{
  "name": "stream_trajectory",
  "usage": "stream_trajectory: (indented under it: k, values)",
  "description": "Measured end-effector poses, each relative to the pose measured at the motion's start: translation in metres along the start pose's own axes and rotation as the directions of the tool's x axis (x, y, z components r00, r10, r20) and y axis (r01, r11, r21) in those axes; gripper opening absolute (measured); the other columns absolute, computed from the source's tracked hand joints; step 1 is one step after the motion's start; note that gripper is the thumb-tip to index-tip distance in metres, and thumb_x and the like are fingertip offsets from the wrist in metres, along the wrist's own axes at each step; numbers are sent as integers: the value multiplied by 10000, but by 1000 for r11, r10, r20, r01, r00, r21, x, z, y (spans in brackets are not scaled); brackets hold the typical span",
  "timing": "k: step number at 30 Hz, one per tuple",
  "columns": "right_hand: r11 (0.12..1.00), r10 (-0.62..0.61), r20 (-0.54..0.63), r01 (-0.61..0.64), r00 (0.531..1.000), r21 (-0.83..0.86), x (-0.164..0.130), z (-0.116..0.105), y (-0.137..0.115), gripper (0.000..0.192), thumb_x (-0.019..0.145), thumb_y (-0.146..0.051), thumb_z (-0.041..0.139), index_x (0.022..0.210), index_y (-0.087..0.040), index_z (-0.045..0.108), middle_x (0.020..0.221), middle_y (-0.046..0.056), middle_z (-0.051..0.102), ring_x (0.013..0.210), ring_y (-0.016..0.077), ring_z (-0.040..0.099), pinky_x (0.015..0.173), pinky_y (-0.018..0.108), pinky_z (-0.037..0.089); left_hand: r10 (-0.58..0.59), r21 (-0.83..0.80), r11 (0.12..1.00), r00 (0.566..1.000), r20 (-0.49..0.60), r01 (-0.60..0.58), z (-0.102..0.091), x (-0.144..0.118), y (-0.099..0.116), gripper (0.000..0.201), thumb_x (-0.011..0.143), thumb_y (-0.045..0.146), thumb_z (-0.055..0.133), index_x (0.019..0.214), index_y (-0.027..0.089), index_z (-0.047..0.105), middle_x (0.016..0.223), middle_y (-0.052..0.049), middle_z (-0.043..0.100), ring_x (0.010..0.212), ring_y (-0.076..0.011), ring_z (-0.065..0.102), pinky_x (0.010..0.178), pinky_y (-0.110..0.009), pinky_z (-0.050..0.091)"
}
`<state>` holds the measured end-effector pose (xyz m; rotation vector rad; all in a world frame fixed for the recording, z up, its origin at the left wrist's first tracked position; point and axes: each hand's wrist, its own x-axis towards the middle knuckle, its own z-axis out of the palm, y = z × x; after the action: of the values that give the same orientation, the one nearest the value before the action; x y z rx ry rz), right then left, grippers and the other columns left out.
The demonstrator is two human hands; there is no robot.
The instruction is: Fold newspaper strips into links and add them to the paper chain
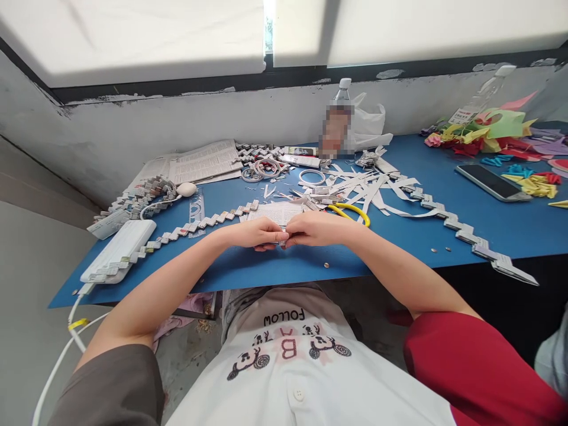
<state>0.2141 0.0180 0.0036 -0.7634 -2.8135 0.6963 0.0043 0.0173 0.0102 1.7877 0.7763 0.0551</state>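
Closest to me, both hands meet at the counter's (248, 273) near edge: left hand (260, 232) and right hand (313, 229) pinch one small folded paper piece (283, 238) between closed fingertips, kept low so the fold holds. Just beyond lie yellow scissors (355, 212) and cut strips (368, 188), within reach; folded chains (461, 228) trail sideways, and a bottle (339, 115) stands by the wall.

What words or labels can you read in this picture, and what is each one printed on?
"FOLLOW", upside down in this view: on the white shirt of the person wearing the camera.
Large pink letter, apparently "B", between cartoon mouse figures: same shirt.
Newspaper: print too small to read.
Bottle label: blurred, unreadable.
Clear bottle's label at the right: too small to read.
Paper piece in front of the hands: print too small.
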Motion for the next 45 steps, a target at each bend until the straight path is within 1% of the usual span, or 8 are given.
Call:
stream_trajectory:
  k: [7,14,20,23,26,34,39,45]
  values:
    - [960,203,-208,-153,957,236,0,-1,3,297,801,-413,645,1001,-195,634,799,28,691,728,169,607,636,269,428,70,195,980,976,-207,-29,-4,-8,6,382,886,490,498,745,147,591,516,27,489,452,-77,404,464,-208,324]
    - [838,262,-107,-171,959,518,2,-2,5,287,808,-438,634,759,-156,629,667,21,660,584,127,593,571,250,466,101,284,959,946,-309,-10,-6,-12,10,395,874,478,527,665,148,585,463,27,486,420,-71,403,436,-200,322]
    - [711,267,-240,-23,933,703,2,-1,6,306,755,-431,724,713,-152,608,587,-2,622,524,97,545,511,225,434,116,-130,977,934,-337,-168,-18,-15,6,532,759,643,610,783,114,662,597,-60,652,475,-115,559,456,-219,398]
    - [622,298,-382,125,875,773,5,3,6,307,766,-433,724,708,-157,604,566,-7,613,489,87,515,478,223,413,226,-432,823,911,-345,-368,-20,-11,-1,684,629,705,687,1003,132,685,808,-122,724,667,-202,673,488,-235,444]
    - [545,317,-503,280,804,791,10,9,2,300,777,-440,716,709,-168,609,581,-8,617,504,93,532,492,233,432,282,-545,688,869,-407,-479,-13,-2,-6,594,581,442,847,1091,183,685,976,-114,729,906,-229,683,604,-223,486]
    - [502,391,-653,444,649,742,19,20,0,277,772,-441,719,726,-183,631,613,-4,635,541,110,561,507,253,458,143,-715,460,838,-526,-527,1,8,-4,374,666,200,757,1037,208,707,1047,-28,716,1035,-153,644,816,-189,484]
    - [530,407,-635,397,656,750,25,28,-1,283,786,-443,702,736,-175,627,620,0,641,536,108,557,529,264,470,172,-589,555,774,-610,-588,5,13,-3,382,642,219,813,1014,200,727,855,-14,693,803,-125,622,774,-257,478]
    - [561,327,-509,271,796,782,27,31,0,243,774,-402,695,807,-162,678,680,19,661,586,128,585,604,296,492,208,-427,712,747,-631,-558,10,17,-3,304,735,428,757,815,137,725,720,-29,623,628,-118,542,673,-314,447]
